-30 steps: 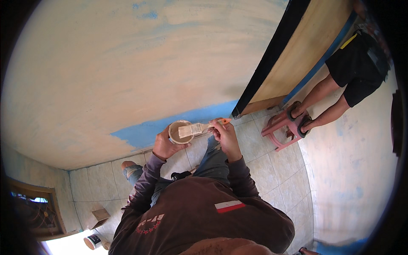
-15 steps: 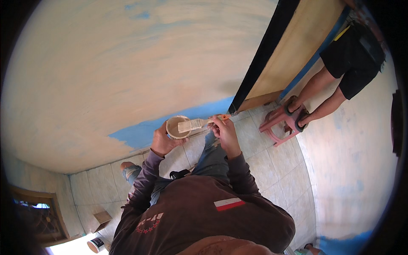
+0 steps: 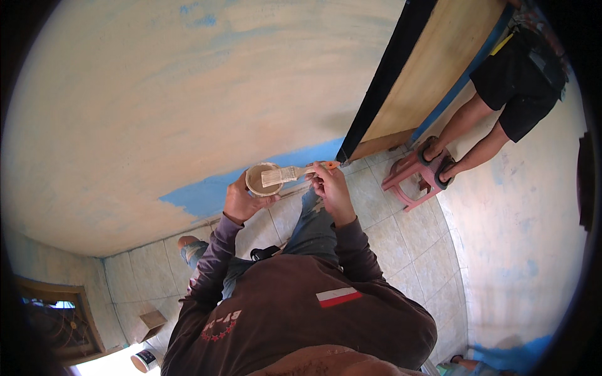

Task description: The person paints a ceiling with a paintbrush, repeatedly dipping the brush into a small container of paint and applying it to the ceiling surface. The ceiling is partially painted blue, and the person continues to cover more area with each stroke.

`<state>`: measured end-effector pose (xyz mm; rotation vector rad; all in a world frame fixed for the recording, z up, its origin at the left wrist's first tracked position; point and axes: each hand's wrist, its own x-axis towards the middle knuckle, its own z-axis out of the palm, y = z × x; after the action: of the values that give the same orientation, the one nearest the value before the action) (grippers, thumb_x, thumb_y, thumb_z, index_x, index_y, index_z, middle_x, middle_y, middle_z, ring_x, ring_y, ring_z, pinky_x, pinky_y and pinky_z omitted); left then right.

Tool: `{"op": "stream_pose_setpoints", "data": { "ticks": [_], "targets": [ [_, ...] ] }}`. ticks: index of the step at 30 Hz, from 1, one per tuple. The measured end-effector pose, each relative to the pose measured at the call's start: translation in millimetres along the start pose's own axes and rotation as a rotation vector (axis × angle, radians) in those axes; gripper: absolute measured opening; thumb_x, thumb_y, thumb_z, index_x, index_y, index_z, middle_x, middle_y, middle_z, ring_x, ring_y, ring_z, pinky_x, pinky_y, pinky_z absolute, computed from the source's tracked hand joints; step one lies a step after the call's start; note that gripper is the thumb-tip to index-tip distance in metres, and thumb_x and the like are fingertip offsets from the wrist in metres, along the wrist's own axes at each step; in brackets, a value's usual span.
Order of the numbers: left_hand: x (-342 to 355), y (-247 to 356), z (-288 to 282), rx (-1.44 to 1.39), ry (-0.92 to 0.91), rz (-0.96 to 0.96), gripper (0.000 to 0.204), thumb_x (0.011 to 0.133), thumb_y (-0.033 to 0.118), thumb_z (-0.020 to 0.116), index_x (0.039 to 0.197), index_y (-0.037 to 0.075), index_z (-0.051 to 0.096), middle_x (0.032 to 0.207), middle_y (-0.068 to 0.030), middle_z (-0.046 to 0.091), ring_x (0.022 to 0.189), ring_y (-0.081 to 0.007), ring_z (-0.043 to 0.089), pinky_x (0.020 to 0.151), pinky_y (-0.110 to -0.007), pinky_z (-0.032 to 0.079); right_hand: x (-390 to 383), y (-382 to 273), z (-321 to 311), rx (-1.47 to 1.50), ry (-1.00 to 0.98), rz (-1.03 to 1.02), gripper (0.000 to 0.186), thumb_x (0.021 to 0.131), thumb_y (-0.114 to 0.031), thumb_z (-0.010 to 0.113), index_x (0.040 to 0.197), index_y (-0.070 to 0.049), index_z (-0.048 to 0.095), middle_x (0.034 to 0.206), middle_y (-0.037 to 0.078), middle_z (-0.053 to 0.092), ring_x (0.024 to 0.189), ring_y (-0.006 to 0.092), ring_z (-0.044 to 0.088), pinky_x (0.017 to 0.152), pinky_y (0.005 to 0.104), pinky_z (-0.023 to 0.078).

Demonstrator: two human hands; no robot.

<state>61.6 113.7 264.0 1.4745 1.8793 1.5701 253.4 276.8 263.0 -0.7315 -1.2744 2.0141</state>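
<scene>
At left spreads a cream wall [image 3: 125, 138], streaked with blue. The left hand [image 3: 240, 200] grips a round, paint-smeared cup [image 3: 254, 180]; over its opening extend the pale, caked bristles of a flat brush [image 3: 288, 174], its handle pinched by the right hand [image 3: 332, 193]. Cup and brush sit slightly higher in view than a second ago. Rightward come a straight black frame [image 3: 384, 81], open floor tiles [image 3: 385, 241] and a pink stool [image 3: 401, 182].

Hands [image 3: 333, 193] hold a cup [image 3: 254, 181] and a paintbrush [image 3: 288, 174] at its mouth.

paintbrush [image 3: 289, 173] – rough, bristled | stool [image 3: 409, 170] – smooth plastic | matt painted wall [image 3: 188, 113]
</scene>
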Motion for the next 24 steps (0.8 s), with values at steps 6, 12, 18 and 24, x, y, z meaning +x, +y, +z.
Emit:
{"op": "stream_pose_setpoints", "data": {
  "ticks": [6, 12, 18, 24],
  "targets": [
    [-1.0, -3.7, -0.1, 0.048, 0.012, -0.002, 0.08, 0.067, 0.034, 0.099, 0.129, -0.003, 0.063, 0.113, -0.0164, 0.076, 0.106, -0.0248, 0.075, 0.09, -0.038, 0.059, 0.6, -2.9, 1.3, 0.013, -0.001, -0.013, 0.022, 0.104, -0.028, 0.063, 0.101, -0.007, 0.066, 0.082, 0.005, 0.07, 0.061, 0.0018, 0.049, 0.048, 0.0174, 0.031],
    [-2.3, -6.7, 1.9, 0.047, 0.017, -0.005, 0.079, 0.068, 0.033, 0.098, 0.13, -0.003, 0.063, 0.113, -0.0162, 0.076, 0.106, -0.0249, 0.074, 0.091, -0.039, 0.059, 3.7, -5.6, -3.4, 0.197, -0.047, 0.026, 0.022, 0.104, -0.028, 0.065, 0.097, -0.007, 0.065, 0.085, 0.006, 0.069, 0.064, 0.0053, 0.054, 0.047, 0.0181, 0.033],
    [-2.6, -10.5, 1.1, 0.007, 0.012, -0.062, 0.081, 0.068, 0.034, 0.098, 0.13, -0.003, 0.062, 0.115, -0.0167, 0.076, 0.107, -0.0255, 0.074, 0.092, -0.038, 0.059, 25.5, -34.7, -5.3, 0.388, -0.05, -0.001, 0.021, 0.104, -0.027, 0.065, 0.097, -0.008, 0.061, 0.085, 0.007, 0.069, 0.064, 0.0073, 0.056, 0.047, 0.0197, 0.035],
    [-5.7, -20.0, 0.0, 0.114, 0.015, -0.101, 0.083, 0.066, 0.034, 0.099, 0.131, -0.003, 0.061, 0.115, -0.0168, 0.076, 0.108, -0.0263, 0.074, 0.091, -0.039, 0.06, 77.5, -132.1, -8.7, 0.51, 0.0, -0.24, 0.013, 0.103, -0.025, 0.066, 0.093, -0.023, 0.058, 0.087, 0.004, 0.069, 0.07, 0.0125, 0.059, 0.049, 0.0225, 0.037]
  ]
}}
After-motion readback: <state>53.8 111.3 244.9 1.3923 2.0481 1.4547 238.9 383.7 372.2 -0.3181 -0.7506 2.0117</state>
